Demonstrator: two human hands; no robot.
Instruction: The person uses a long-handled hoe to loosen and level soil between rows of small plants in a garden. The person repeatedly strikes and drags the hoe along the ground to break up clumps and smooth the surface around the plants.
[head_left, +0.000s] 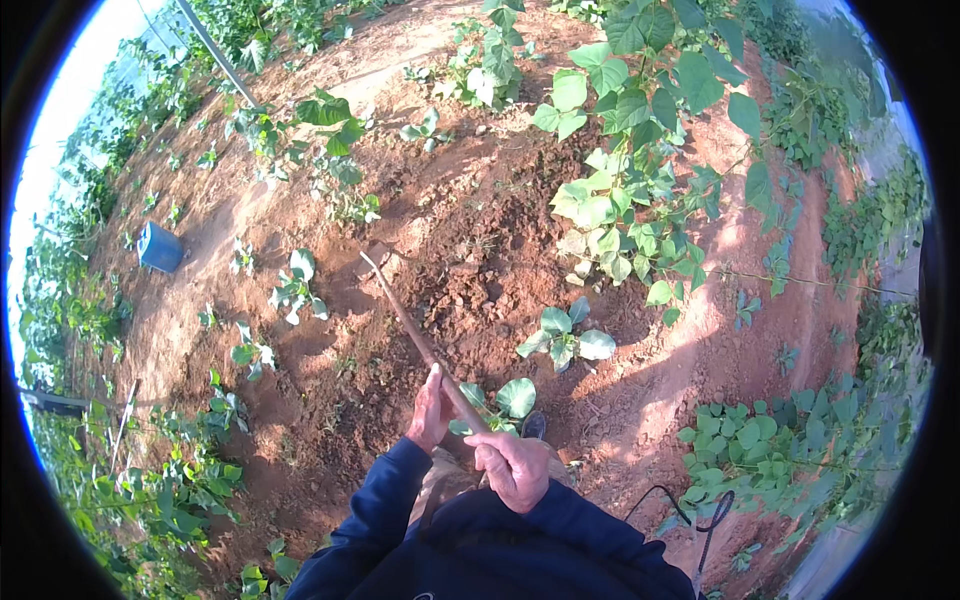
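A hoe with a long wooden handle (409, 322) slants across the middle of the view, away from my body and to the left. Its flat head (377, 262) rests at the soil, partly blending in with the brown earth. My left hand (431, 411) wraps the handle partway down. Closer to my body, my right hand (508, 465) grips the handle near its end. Loose, broken-up soil (480, 277) lies to the right of the hoe head. A young leafy plant (516, 397) grows just beyond my right hand, partly hidden by the handle.
Another broad-leaved seedling (566, 337) stands ahead, with more seedlings (298, 287) to the left. Tall climbing vines (622, 187) rise at the right. A blue plastic container (159, 247) sits far left. A metal pole (217, 52) stands upper left. A dark cord (712, 517) hangs lower right.
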